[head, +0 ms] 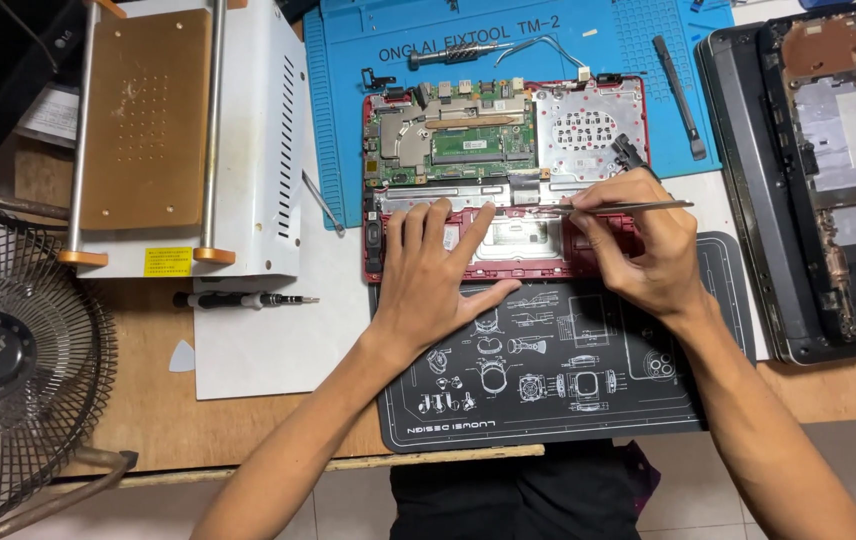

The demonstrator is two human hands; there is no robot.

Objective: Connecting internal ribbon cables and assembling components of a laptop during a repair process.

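Tweezers [638, 206] in right hand's [648, 250] grip, over red laptop [398, 262].

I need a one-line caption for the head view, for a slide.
Left hand steadies an opened red laptop while right hand holds tweezers.

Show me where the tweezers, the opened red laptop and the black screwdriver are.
tweezers [638, 206]: head view, on the metal shaft.
opened red laptop [478, 135]: head view, on its green circuit board.
black screwdriver [233, 299]: head view, on the handle.
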